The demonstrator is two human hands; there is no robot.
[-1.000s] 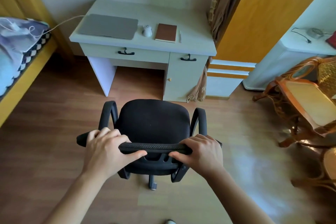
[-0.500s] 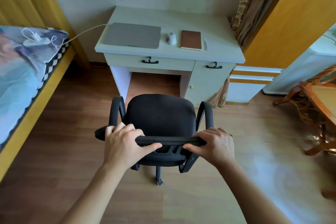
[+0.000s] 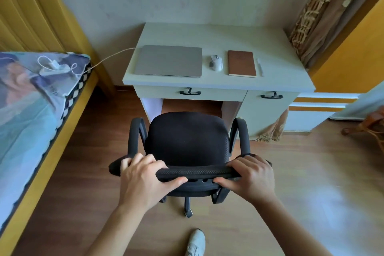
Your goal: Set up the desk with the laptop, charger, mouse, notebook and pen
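Standing between the person and the counter [image 3: 218, 84] is a black office chair [image 3: 188, 137]; left hand [image 3: 143, 181] and right hand [image 3: 252, 178] each clench its backrest top. Closed laptop [image 3: 169, 60], mouse [image 3: 216, 63], notebook [image 3: 241, 63] and pen [image 3: 260, 67] line the counter left to right, the notebook and pen lengthwise toward the wall. The charger [image 3: 55, 66] lies on the bed [image 3: 27, 97].

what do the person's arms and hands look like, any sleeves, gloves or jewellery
Both forearms are bare as far as the frame shows, with no sleeve in view. The left hand and right hand wear no gloves, and no rings, watch or wristband are visible on them.
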